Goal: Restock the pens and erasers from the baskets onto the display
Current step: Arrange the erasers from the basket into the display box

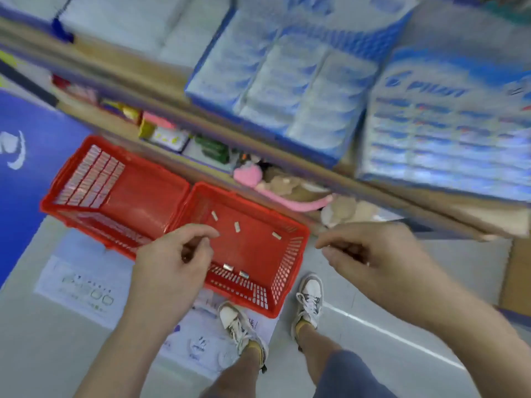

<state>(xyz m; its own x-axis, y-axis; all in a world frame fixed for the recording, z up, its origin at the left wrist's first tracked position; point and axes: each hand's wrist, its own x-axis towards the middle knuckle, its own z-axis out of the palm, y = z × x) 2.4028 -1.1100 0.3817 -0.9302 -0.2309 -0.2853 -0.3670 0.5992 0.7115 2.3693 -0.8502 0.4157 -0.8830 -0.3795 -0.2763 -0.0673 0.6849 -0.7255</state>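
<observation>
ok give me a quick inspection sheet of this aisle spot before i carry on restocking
surface: grey floor, printed sheets lying on it
job's things: left red basket looks empty; right red basket holds five small erasers; Pilot pen display up top
clutter: plush toys below the display
hands: left hand over right basket's near corner, right hand beside it; both curled, contents unclear
cables: nothing seen
surroundings: blue panel at left, sneakers by basket
</observation>
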